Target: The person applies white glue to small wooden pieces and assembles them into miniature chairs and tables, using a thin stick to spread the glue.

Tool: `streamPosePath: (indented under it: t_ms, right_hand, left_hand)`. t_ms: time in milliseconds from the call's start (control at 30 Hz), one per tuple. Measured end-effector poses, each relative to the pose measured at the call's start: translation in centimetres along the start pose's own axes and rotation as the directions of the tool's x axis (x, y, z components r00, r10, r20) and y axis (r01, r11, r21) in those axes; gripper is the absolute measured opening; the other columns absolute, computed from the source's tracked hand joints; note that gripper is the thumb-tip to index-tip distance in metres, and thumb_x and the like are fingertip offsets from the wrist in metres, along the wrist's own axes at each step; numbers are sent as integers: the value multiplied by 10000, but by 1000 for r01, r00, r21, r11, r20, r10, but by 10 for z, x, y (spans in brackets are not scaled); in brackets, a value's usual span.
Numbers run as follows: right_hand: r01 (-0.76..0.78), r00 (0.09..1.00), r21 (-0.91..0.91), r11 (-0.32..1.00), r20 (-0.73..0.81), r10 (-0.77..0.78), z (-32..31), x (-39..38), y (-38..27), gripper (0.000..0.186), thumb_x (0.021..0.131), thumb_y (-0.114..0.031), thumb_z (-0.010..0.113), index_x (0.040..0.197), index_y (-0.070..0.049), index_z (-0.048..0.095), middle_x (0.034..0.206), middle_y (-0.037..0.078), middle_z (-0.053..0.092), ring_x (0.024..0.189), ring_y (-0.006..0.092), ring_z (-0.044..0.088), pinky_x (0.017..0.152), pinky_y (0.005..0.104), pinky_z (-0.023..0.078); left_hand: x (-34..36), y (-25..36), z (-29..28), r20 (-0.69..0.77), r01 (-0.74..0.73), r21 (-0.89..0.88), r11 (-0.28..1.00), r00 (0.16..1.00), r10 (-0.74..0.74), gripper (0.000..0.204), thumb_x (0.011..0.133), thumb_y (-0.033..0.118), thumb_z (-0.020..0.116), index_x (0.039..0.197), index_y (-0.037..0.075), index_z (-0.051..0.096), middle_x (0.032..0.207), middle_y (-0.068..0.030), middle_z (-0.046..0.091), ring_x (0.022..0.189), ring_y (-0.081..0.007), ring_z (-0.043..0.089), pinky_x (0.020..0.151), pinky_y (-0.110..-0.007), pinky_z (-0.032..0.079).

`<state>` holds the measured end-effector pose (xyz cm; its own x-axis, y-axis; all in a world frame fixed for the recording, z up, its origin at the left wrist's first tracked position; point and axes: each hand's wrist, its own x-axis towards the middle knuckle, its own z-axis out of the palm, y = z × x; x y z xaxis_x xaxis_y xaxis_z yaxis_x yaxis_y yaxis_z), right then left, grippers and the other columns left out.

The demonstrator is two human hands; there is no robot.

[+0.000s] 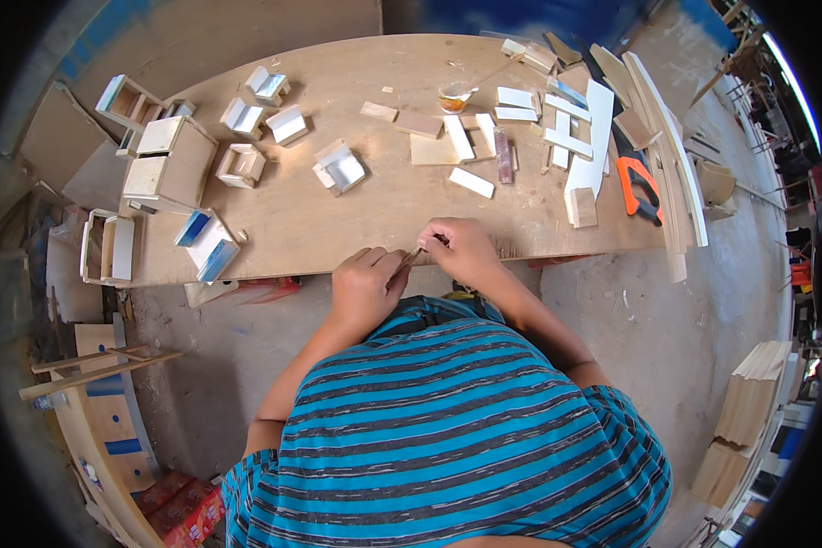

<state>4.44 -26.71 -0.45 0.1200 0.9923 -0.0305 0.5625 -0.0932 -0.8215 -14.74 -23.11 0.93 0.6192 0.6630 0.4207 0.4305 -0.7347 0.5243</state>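
At the near edge of the wooden worktable [283, 219], my left hand [365, 281] and my right hand [459, 248] meet in front of my body. Both are closed, with fingertips pinched round a small thin brownish piece [413, 258] that spans the gap between them. Its kind is too small to make out. Beyond my hands lies a small box-like wooden piece with white inner faces [340, 168]. A white wooden block [472, 182] rests on the tabletop, farther off to the right of it.
Several small wooden chair-like pieces [243, 119] and a wooden cabinet [172, 164] stand on the left. A cup with a stick [454, 99], loose wood strips [571, 137] and an orange-handled saw [640, 190] occupy the right. Long boards [671, 155] overhang the right edge.
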Motion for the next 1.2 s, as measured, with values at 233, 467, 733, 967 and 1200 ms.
streamPosePath:
  t_ms: [233, 467, 733, 967, 1200]
  right_hand:
    - [160, 981, 236, 959, 74, -181, -24, 20, 34, 243, 891, -232, 639, 1018, -29, 595, 837, 138, 645, 739, 227, 628, 643, 373, 482]
    - [-73, 993, -82, 994, 90, 80, -125, 43, 93, 271, 886, -236, 638, 1077, -46, 604, 881, 158, 659, 819, 273, 638, 753, 391, 485]
    - [-20, 974, -450, 893, -211, -84, -155, 76, 84, 253, 810, -198, 693, 1035, -88, 652, 971, 140, 649, 936, 329, 622, 814, 429, 492]
    - [398, 886, -496, 772, -9, -463, -56, 148, 36, 387, 808, -211, 717, 1140, -43, 611, 1030, 149, 630, 1066, 313, 581, 825, 432, 499]
    - [61, 959, -257, 964, 282, 14, -51, 189, 18, 487, 851, -221, 670, 1296, -59, 556, 1073, 129, 667, 943, 251, 648, 847, 364, 526]
  left_hand:
    - [29, -5, 29, 100, 388, -412, 824, 918, -383, 180, 829, 87, 713, 985, -2, 699, 756, -71, 653, 645, -132, 596, 589, -260, 465]
    - [42, -7, 62, 166, 461, -560, 689, 877, -452, 268, 879, 79, 668, 1132, -8, 665, 876, -64, 679, 754, -88, 620, 679, -231, 500]
    - [21, -30, 62, -35, 471, -358, 806, 856, -515, 172, 841, 19, 668, 1010, 4, 699, 829, -118, 685, 733, -159, 658, 675, -267, 515]
    - [6, -31, 56, -47, 505, -478, 718, 802, -596, 171, 841, -16, 646, 1003, 3, 697, 799, -121, 680, 710, -167, 657, 662, -274, 514]
    - [-27, -28, 36, -211, 477, -432, 765, 772, -600, 176, 852, -32, 598, 994, -1, 697, 770, -106, 675, 674, -152, 645, 645, -276, 512]
